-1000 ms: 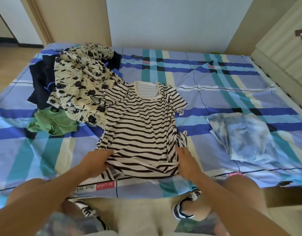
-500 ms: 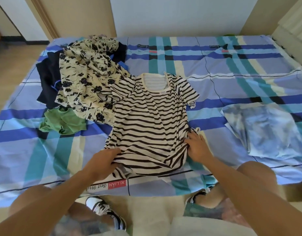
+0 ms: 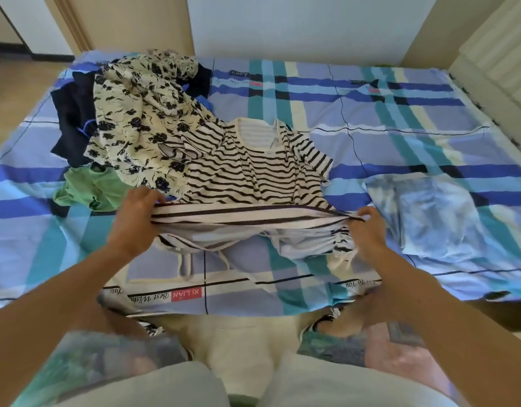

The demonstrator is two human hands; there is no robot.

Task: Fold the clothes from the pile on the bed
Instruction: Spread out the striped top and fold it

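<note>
A black-and-white striped T-shirt (image 3: pixel 250 168) lies face up in the middle of the bed, collar away from me. My left hand (image 3: pixel 136 218) grips the hem's left corner and my right hand (image 3: pixel 368 230) grips its right corner. The hem is lifted off the bed and stretched taut between them, with the lower part of the shirt hanging beneath. The pile (image 3: pixel 142 121) sits at the left: a cream garment with dark flowers on top, dark navy clothes under it and a green piece (image 3: pixel 89 189) at its near edge.
A folded pale blue tie-dye garment (image 3: pixel 447 212) lies on the right of the bed. The plaid blue sheet (image 3: pixel 371 113) covers the bed. A cream headboard stands at the far right, wooden floor at the left. My knees are at the bed's near edge.
Both hands have raised the striped shirt's hem off the bed and moved it away from me, toward the collar. The view has shifted slightly.
</note>
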